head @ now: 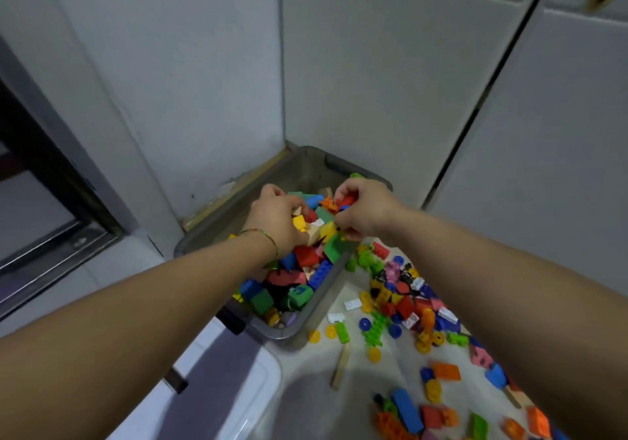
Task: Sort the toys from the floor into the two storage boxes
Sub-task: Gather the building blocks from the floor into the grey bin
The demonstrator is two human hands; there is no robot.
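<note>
Bricks (306, 257) fill the grey storage box (190, 246). Over them the left hand (272, 218) curls, its hold unclear. At its three o'clock, the right hand (365, 210) pinches a red brick (347, 199). Loose toys (407, 300) litter the floor (306, 368) at the box's four o'clock.

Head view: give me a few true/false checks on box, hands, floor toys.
1. The grey storage box holds many blocks. True.
2. Both hands are over the floor pile. False: the left hand and right hand are above the box.
3. A bracelet sits on the left wrist. True.
4. The floor is cleared of toys. False: many loose toys lie right of the box.
</note>
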